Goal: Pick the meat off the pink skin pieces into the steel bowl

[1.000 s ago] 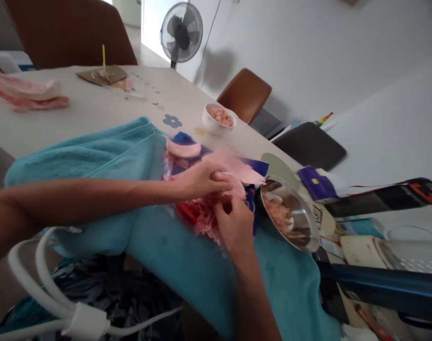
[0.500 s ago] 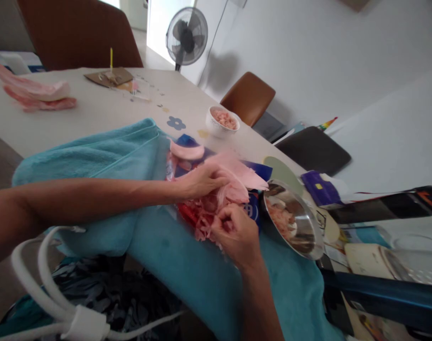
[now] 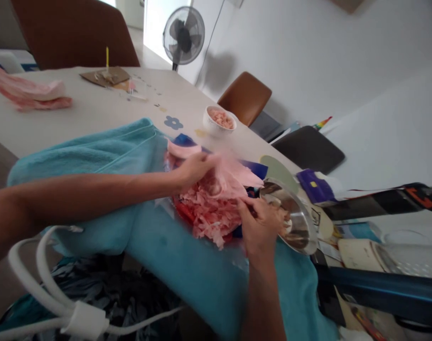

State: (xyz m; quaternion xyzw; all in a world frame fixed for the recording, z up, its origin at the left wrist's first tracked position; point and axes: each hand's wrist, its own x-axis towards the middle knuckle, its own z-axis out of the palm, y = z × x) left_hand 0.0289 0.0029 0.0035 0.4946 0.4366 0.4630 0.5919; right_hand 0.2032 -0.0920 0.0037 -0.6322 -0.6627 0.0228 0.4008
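Note:
A heap of torn pink paper shreds (image 3: 211,213) lies on a blue and red sheet over a teal towel (image 3: 105,156). My left hand (image 3: 192,168) pinches a larger pink sheet (image 3: 233,174) and holds it up above the heap. My right hand (image 3: 262,225) is closed at the rim of a tilted steel bowl (image 3: 301,222) that holds more pink shreds; what its fingers hold is hidden.
A small white bowl (image 3: 219,120) of pink shreds stands further back on the white table (image 3: 95,106). Folded pink paper (image 3: 29,92) lies at the far left. A fan (image 3: 183,34) and brown chairs (image 3: 244,96) stand behind. White cable (image 3: 52,303) and clutter crowd the near edge.
My right hand has moved right from the pink heap to the steel bowl's rim. My left hand has kept its hold on the pink sheet and lifted it slightly.

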